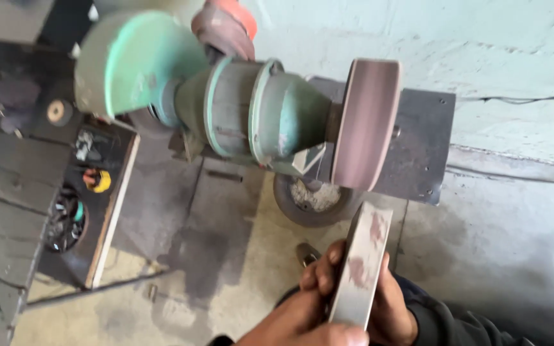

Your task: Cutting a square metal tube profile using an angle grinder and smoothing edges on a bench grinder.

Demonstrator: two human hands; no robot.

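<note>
Metal piece: we hold a flat, grey steel bar (361,266) edge-up at about 5 o'clock in the view, its upper end pointing toward 12 o'clock, just below the grinding wheel and not touching it. Its broad face carries reddish rust patches.
Left hand: our left hand (309,307) sits at 6 o'clock, fingers curled onto the left face of the bar, thumb lying along its lower edge; it grasps the bar.
Right hand: our right hand (392,307) is at 5 o'clock, mostly hidden behind the bar, wrapped against its right face and clasping it; a dark sleeve (444,323) runs off toward 4 o'clock.
Grinding wheel: a thick, dull pink-brown abrasive disc (367,122) stands at the centre of the view, seen nearly edge-on, mounted on the right end of the grinder.
Grinder body: the worn green motor housing (258,115) stretches toward 10 o'clock, ending in a green wheel guard (136,61).
Base plate: a dark steel plate (421,141) lies behind the wheel, toward 3 o'clock.
Below the wheel: a round rubber-rimmed tub (315,198) with pale grit sits on the stained concrete floor (226,275).
Left side: at 9 o'clock we see a dark wooden bench (8,186) and a tray of small parts (72,218).
</note>
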